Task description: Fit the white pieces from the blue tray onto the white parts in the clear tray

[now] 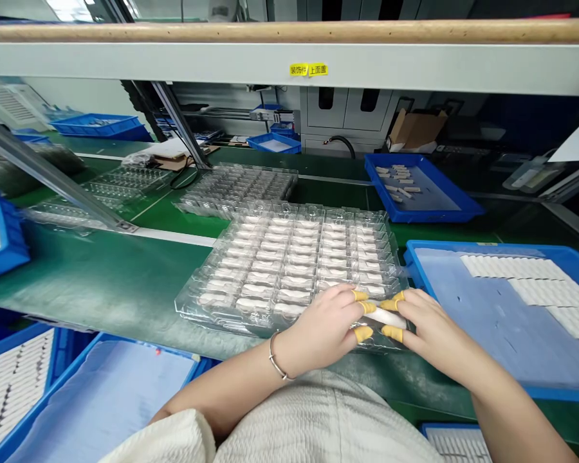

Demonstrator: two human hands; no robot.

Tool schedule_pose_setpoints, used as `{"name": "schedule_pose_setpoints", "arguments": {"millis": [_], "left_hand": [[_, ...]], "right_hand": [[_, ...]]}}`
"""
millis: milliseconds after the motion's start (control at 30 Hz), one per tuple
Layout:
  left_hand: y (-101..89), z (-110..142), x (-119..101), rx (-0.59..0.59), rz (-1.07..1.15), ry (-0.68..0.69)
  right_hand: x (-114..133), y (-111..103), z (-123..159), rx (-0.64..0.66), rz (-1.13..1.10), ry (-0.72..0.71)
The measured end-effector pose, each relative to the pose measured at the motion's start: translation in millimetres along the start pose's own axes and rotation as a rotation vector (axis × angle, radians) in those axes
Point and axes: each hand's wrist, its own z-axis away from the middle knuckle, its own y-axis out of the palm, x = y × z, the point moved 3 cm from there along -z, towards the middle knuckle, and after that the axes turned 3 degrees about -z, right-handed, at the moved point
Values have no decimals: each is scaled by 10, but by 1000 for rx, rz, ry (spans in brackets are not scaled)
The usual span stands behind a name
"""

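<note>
Both hands meet over the front right corner of a clear plastic blister tray (251,315), its rows filled with white elongated parts. Between them they hold one white elongated part (385,317). My left hand (335,319), a bracelet at its wrist and yellow finger cots on its tips, pinches the part's left end. At the right end, my right hand (417,319), also in yellow finger cots, grips it with thumb and fingers. Whether the part touches the tray beneath is hidden by the fingers.
To the right stands a blue bin (463,360) with rows of white parts; behind it, another blue bin (429,193) holds loose pieces. Stacked clear trays (241,186) lie beyond. A white shelf beam (174,64) crosses above. Lower left are more blue bins (110,386).
</note>
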Motion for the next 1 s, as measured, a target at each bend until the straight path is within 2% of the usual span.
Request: {"name": "schedule_pose_setpoints", "arguments": {"millis": [267,500,600,1000], "left_hand": [[128,38,25,52,-124,95],[135,23,30,18,-136,141],[143,33,34,14,-152,133],[184,41,42,76,-168,50]], "right_hand": [[-22,21,31,-24,-47,-39],[-23,-13,-81,86,-24,-52],[-30,-28,-139,119,-38,-64],[99,-61,-277,120,31,-89]]}}
